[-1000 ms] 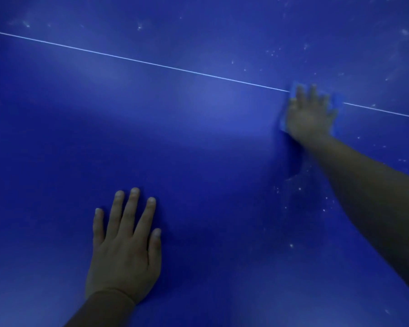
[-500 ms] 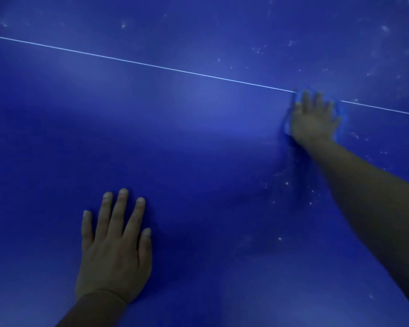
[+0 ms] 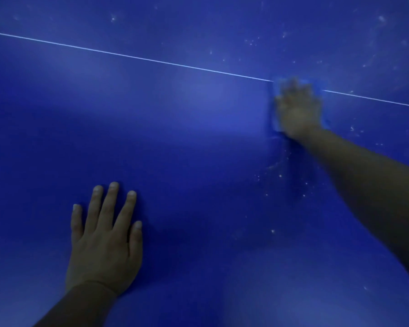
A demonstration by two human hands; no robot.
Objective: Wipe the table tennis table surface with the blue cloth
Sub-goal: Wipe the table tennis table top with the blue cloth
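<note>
One table tennis table [image 3: 198, 138] is seen, crossed by one white line [image 3: 132, 56]. Two hands are counted on the table: one left hand [image 3: 104, 246] laid flat below the line with five fingers spread, and one right hand [image 3: 298, 107], blurred, at the line. One blue cloth [image 3: 274, 119] is noted under the right hand; pale specks near the line are too many and too small to be counted.

flat table [image 3: 198, 142], left hand [image 3: 104, 246] planted

No readable text, label, brand or number anywhere — only a plain white line [image 3: 151, 60] on the table surface [image 3: 198, 149]
</note>
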